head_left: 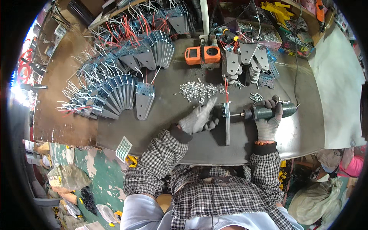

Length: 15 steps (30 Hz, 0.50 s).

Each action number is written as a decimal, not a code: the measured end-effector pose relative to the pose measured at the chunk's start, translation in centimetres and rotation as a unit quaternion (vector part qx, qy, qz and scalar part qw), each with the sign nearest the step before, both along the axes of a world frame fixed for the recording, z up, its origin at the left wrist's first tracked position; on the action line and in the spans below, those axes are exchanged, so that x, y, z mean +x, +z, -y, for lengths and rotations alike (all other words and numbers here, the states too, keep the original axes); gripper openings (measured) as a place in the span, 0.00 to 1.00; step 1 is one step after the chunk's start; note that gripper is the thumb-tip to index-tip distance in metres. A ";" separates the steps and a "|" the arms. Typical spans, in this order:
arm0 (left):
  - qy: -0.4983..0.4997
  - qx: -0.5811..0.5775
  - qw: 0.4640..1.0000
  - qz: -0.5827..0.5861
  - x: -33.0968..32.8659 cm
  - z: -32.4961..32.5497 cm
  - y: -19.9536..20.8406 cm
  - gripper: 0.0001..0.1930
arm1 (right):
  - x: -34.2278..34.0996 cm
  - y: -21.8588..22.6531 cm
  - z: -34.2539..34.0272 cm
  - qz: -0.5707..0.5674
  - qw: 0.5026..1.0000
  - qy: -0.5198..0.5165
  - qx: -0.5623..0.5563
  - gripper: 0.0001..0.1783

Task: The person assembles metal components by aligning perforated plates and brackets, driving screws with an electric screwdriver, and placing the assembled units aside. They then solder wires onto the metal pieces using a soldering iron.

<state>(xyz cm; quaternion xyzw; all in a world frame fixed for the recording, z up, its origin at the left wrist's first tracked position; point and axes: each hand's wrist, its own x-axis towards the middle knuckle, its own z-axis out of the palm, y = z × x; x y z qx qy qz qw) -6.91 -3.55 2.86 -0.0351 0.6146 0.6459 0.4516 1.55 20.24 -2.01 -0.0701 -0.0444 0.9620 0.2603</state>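
My left hand [197,119], in a pale glove, is at the left side of a grey metal bracket [227,132]. Its fingers curl about the dark block [219,111] at the bracket's upper part; the exact contact is partly hidden. The bracket stands on edge, and red wires [226,92] rise from its top. My right hand [269,119], also gloved, wraps round a dark green power screwdriver [264,112] lying level. Its bit points left and reaches the bracket's right face. A pile of small shiny nuts [199,91] lies beyond my left hand, and several screws [256,97] lie beyond the screwdriver.
Rows of similar wired brackets [115,94] cover the table's left and far left. An orange meter [202,55] stands at the back, beside stacked brackets [253,69]. A box of small hardware [260,32] is behind them. A black cable [296,73] hangs at right.
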 end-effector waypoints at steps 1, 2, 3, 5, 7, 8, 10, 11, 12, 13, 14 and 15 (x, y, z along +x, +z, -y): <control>0.003 0.004 1.000 0.003 -0.4 0.4 -1.4 0.26 | 0.0 0.2 0.1 -0.007 1.000 0.010 0.002 0.17; -0.004 0.076 0.992 0.104 -1.5 0.4 -2.5 0.23 | 0.1 1.6 1.4 -0.024 0.999 0.003 0.030 0.18; -0.013 0.144 0.969 0.202 -2.3 0.2 -3.1 0.20 | -0.1 1.8 1.5 -0.038 0.999 0.006 0.038 0.22; 0.014 0.204 0.975 0.086 -0.1 0.4 0.6 0.14 | 1.1 2.8 1.3 -0.103 0.994 0.016 0.019 0.23; 0.062 0.241 0.960 0.131 1.2 1.1 2.3 0.11 | 2.0 3.4 0.5 -0.099 0.994 -0.004 0.038 0.22; -0.009 0.219 0.975 -0.026 2.3 2.0 2.9 0.11 | 2.7 3.6 0.3 -0.094 0.994 -0.020 0.050 0.21; -0.042 0.161 0.960 -0.225 4.8 2.6 -0.7 0.10 | 3.1 4.5 0.9 -0.050 0.995 -0.048 0.078 0.21; -0.061 0.110 0.921 -0.368 5.7 2.6 -3.1 0.08 | 3.0 4.8 1.2 -0.008 0.992 -0.067 0.102 0.21; 0.046 0.227 0.942 -0.243 6.3 1.6 -3.4 0.03 | 3.1 4.5 1.0 -0.015 0.993 -0.068 0.094 0.20; -0.008 -0.004 0.779 -0.627 6.5 1.4 -3.2 0.07 | 3.3 4.3 0.8 -0.013 0.993 -0.074 0.096 0.20; 0.001 -0.007 0.756 -0.655 6.6 1.1 -2.9 0.08 | 3.3 4.0 0.7 -0.015 0.994 -0.066 0.085 0.20; 0.009 -0.011 0.731 -0.682 6.5 0.7 -2.7 0.08 | 3.3 3.7 0.6 -0.018 0.995 -0.057 0.074 0.19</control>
